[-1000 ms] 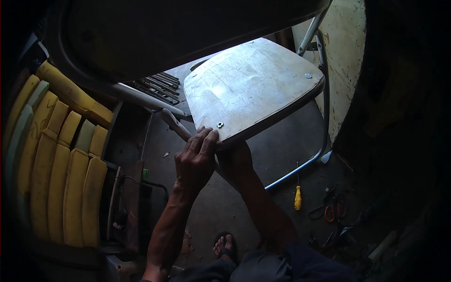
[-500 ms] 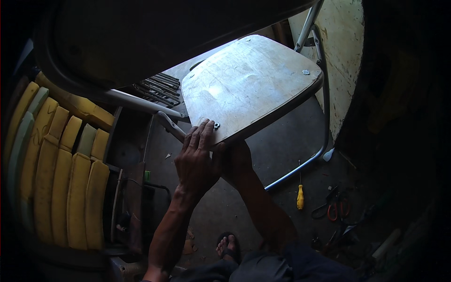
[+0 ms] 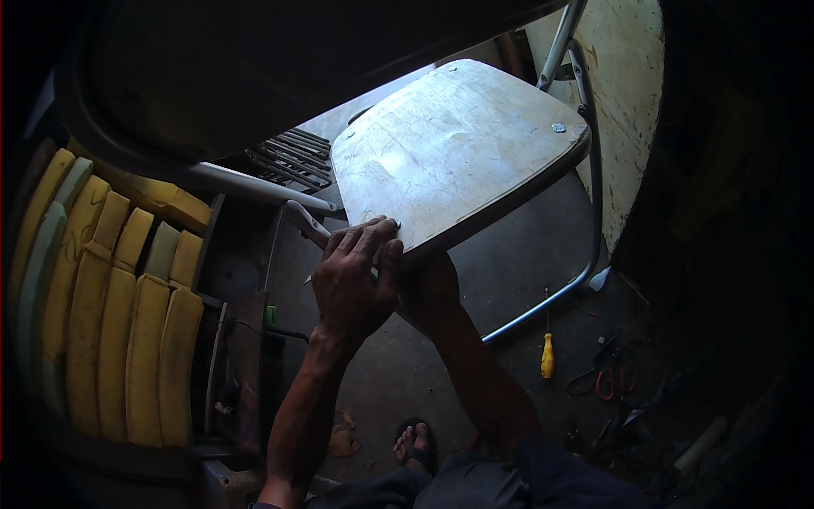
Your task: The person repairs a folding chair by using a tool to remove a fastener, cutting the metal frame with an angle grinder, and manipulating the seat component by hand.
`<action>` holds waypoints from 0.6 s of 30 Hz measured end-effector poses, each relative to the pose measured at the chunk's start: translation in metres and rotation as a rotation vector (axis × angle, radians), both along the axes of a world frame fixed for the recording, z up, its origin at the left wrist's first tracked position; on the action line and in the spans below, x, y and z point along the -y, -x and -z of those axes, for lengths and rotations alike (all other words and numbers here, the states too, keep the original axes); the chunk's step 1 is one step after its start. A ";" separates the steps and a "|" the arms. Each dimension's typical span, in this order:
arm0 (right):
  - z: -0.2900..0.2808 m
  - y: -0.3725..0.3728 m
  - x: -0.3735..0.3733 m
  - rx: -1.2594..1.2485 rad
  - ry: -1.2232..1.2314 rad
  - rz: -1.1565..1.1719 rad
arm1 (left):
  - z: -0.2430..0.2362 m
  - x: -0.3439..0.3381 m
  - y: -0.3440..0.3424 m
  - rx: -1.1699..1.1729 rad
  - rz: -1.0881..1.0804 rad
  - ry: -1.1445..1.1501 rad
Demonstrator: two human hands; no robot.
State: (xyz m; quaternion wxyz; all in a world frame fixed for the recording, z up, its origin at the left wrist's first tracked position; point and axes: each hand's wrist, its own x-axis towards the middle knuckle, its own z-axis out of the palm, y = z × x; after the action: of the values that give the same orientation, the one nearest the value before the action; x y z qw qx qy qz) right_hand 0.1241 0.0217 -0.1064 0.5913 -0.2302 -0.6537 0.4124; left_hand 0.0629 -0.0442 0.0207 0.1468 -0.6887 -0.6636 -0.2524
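A worn, pale chair seat panel (image 3: pixel 458 161) with a dark edge rests within a metal tube frame. My left hand (image 3: pixel 349 276) lies over its near left corner, fingers close together and fingertips pressing on a small metal nut (image 3: pixel 398 225) that they mostly cover. The left thumb is beside the panel's edge. Under that same corner is my right hand (image 3: pixel 431 288); its fingers are hidden by the panel. Another metal fastener (image 3: pixel 558 128) sits flat in the right corner. A dark chair backrest (image 3: pixel 229 76) fills the top left, above the seat.
Several yellow and green foam pads (image 3: pixel 127 339) stand stacked at left. On the floor at right lie a yellow-handled screwdriver (image 3: pixel 547 356) and orange-handled scissors (image 3: pixel 616 380). A pale board (image 3: pixel 632 110) leans behind the chair frame's curved leg (image 3: pixel 543 307). Several metal bars (image 3: pixel 292 159) are beyond the seat.
My left fingertips have shifted from beside the nut to on top of it, and the thumb has come out along the edge. The right hand stays under the panel. The view has shifted slightly.
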 end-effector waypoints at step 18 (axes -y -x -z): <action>0.001 0.005 0.007 0.015 -0.039 0.091 | -0.013 -0.020 0.002 0.161 -0.095 0.065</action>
State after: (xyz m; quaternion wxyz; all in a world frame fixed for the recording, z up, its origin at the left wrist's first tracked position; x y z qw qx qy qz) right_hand 0.1196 0.0145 -0.1073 0.6090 -0.2509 -0.6550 0.3704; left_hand 0.0610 -0.0247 0.0335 0.0825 -0.6385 -0.7129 -0.2781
